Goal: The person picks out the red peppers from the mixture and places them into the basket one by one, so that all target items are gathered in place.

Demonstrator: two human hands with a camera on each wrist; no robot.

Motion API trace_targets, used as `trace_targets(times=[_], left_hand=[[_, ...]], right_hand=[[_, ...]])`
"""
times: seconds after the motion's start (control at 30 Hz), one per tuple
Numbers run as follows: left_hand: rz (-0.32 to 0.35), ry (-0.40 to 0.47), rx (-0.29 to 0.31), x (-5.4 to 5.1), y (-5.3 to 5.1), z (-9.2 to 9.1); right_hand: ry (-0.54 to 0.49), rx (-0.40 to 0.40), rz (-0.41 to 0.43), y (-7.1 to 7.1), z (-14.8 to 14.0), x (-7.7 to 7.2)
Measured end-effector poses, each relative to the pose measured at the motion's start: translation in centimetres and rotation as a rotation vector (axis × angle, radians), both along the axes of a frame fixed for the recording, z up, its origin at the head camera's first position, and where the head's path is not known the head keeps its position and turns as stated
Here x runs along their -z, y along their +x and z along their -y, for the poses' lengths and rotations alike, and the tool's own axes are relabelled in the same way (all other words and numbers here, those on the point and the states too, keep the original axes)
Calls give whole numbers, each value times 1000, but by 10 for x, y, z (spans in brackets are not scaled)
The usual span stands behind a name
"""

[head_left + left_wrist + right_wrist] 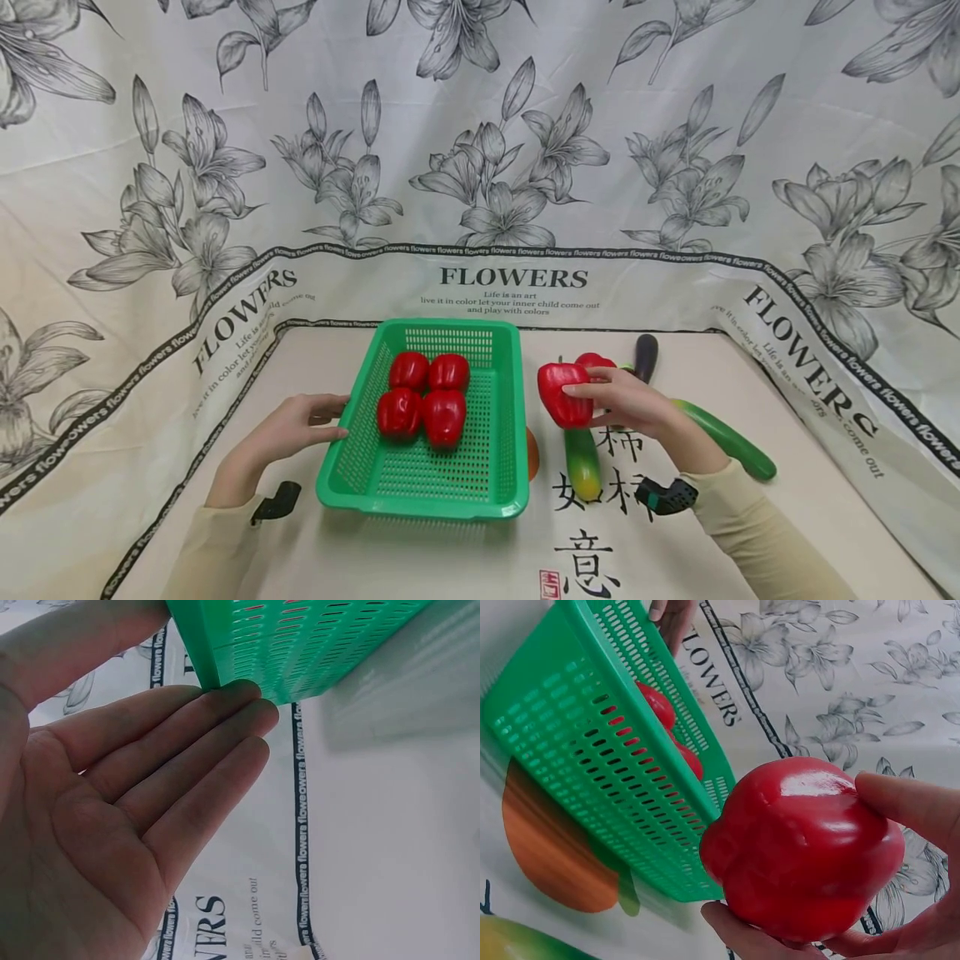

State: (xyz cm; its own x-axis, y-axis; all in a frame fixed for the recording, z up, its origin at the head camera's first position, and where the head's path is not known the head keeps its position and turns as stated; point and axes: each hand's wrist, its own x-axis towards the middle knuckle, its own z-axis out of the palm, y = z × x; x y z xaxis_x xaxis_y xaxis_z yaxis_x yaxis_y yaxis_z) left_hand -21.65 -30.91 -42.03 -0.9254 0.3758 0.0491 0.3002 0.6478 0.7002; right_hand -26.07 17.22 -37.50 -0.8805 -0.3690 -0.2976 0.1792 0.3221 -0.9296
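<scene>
My right hand (626,398) holds a red bell pepper (564,392) between thumb and fingers, in the air just right of the green plastic basket (517,417). The right wrist view shows this pepper close up, gripped by its sides. Inside the basket, several red peppers (446,417) sit grouped toward the left and middle. My left hand (300,425) is at the basket's left side. In the left wrist view its fingers (202,802) are nearly straight, with tips against the outer wall.
Behind the right hand are another red pepper (596,360), partly hidden, and a dark eggplant (646,354). A green cucumber (731,443) lies to the right; a yellow-tipped green one (582,467) lies below the held pepper. A floral curtain (495,167) surrounds the table.
</scene>
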Motion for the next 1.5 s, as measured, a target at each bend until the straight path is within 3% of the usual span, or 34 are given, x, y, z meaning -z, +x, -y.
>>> trace_targets(times=[0.73, 0.93, 1.17, 1.5], left_hand=[[-7, -2, -7, 4, -1, 2], [-15, -6, -3, 3, -1, 2], [-17, -6, -2, 1, 0, 3], [-21, 8, 14, 0, -1, 3]], right_hand=[[-50, -127, 31, -12, 53, -11], [-18, -154, 18, -14, 70, -13], [23, -182, 7, -14, 88, -14], [-9, -218, 54, -16, 110, -10]])
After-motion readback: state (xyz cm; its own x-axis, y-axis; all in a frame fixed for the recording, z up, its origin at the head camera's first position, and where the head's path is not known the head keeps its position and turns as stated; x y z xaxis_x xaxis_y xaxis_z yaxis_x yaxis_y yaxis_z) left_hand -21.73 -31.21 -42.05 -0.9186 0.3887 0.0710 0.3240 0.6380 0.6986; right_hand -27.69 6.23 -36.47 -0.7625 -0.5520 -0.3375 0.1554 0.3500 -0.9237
